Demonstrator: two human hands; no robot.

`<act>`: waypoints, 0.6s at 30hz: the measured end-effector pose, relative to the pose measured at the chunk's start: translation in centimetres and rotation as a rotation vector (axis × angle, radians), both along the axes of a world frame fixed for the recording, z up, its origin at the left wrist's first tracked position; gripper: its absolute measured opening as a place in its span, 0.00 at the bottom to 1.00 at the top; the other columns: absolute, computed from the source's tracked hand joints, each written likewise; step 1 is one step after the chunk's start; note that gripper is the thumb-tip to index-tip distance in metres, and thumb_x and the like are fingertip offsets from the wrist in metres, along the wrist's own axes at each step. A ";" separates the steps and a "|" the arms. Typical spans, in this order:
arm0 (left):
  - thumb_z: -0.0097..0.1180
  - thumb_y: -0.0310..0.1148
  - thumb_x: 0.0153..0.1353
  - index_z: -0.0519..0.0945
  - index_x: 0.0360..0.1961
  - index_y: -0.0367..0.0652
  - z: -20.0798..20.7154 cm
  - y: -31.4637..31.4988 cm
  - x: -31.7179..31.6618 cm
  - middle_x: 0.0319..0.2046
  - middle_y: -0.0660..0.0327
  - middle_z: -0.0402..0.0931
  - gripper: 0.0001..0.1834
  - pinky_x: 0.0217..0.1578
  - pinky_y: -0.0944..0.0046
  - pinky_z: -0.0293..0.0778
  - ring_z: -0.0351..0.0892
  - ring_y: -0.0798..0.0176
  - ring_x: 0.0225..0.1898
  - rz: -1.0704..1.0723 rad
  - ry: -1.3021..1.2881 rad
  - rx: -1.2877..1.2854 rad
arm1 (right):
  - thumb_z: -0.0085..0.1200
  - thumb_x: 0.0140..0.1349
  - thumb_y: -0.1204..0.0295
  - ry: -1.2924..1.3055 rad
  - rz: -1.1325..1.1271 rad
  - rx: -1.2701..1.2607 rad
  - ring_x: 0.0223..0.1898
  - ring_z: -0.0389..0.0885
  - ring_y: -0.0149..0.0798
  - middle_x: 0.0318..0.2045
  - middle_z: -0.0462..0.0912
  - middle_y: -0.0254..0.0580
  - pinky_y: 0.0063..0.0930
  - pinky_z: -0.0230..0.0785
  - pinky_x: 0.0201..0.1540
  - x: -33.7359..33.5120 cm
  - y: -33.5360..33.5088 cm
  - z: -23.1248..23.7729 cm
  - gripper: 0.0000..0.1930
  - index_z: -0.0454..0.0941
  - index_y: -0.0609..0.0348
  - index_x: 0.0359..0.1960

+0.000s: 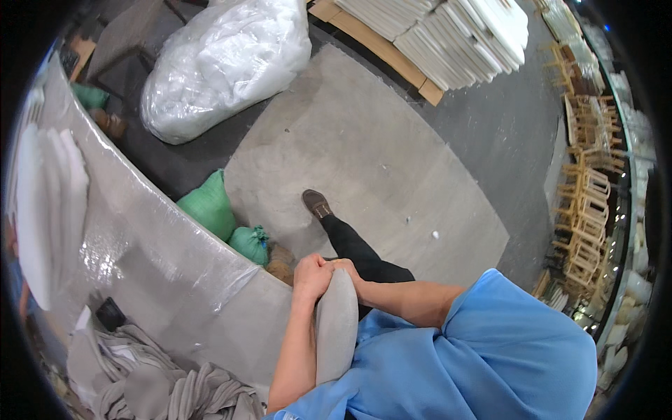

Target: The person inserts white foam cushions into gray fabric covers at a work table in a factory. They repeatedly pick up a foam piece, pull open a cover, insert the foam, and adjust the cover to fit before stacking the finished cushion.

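Note:
A grey fabric cushion (336, 332) stands on edge between my forearms, its near end against my blue shirt. My left hand (312, 276) is closed at the cushion's far end, knuckles up. Close beside it, my right hand (348, 270) is also closed on that end. The fingertips of both hands are partly hidden, so the exact grip on the fabric is unclear. To the left, a heap of grey fabric covers (168, 392) lies on the plastic-covered table (175, 273).
White cushion pads (49, 210) stand at the table's far left. Green sacks (210, 205) sit on the floor beside the table. Ahead are a large plastic bag of white filling (231, 66) and stacked white pads (458, 42). Wooden chair frames (588, 210) line the right.

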State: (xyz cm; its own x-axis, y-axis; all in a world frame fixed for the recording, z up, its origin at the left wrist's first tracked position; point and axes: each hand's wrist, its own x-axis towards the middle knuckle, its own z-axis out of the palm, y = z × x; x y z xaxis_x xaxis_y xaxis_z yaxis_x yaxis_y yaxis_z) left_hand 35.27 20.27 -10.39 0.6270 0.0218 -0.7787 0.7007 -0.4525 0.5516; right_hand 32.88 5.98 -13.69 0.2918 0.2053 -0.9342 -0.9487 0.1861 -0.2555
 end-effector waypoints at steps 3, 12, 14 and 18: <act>0.58 0.32 0.65 0.83 0.41 0.37 2.2 0.9 0.4 0.40 0.43 0.84 0.10 0.47 0.51 0.77 0.84 0.45 0.43 0.099 -0.193 0.089 | 0.61 0.70 0.64 -0.007 -0.064 -0.006 0.23 0.79 0.29 0.23 0.80 0.31 0.31 0.69 0.26 0.8 0.4 1.5 0.14 0.80 0.53 0.25; 0.45 0.40 0.80 0.71 0.71 0.36 17.7 3.2 -9.5 0.70 0.50 0.70 0.26 0.72 0.58 0.59 0.67 0.55 0.71 0.467 -0.057 -0.450 | 0.43 0.81 0.53 -0.739 0.055 0.079 0.43 0.80 0.31 0.39 0.85 0.38 0.27 0.69 0.51 5.7 -3.9 9.1 0.23 0.81 0.61 0.53; 0.41 0.44 0.81 0.69 0.73 0.36 18.4 2.2 -11.7 0.72 0.50 0.68 0.29 0.74 0.60 0.55 0.64 0.55 0.74 0.495 -0.013 -0.492 | 0.40 0.82 0.51 -0.829 0.100 0.269 0.44 0.82 0.34 0.41 0.86 0.42 0.29 0.70 0.53 5.7 -3.6 11.9 0.26 0.80 0.64 0.53; 0.41 0.45 0.81 0.70 0.72 0.35 15.2 -0.9 -14.1 0.72 0.50 0.69 0.29 0.74 0.61 0.55 0.66 0.55 0.73 0.490 -0.158 -0.355 | 0.31 0.81 0.44 -0.708 0.300 0.354 0.34 0.83 0.34 0.28 0.88 0.45 0.28 0.74 0.46 5.1 -3.2 9.8 0.35 0.83 0.62 0.37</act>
State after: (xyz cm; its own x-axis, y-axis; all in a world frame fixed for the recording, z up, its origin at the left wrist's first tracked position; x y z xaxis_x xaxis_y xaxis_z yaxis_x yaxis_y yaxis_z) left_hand 21.13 19.35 4.84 0.7180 0.0933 -0.6898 0.6780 0.1304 0.7234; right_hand 37.98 2.73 -3.86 0.6703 0.6136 -0.4173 -0.6089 0.1334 -0.7820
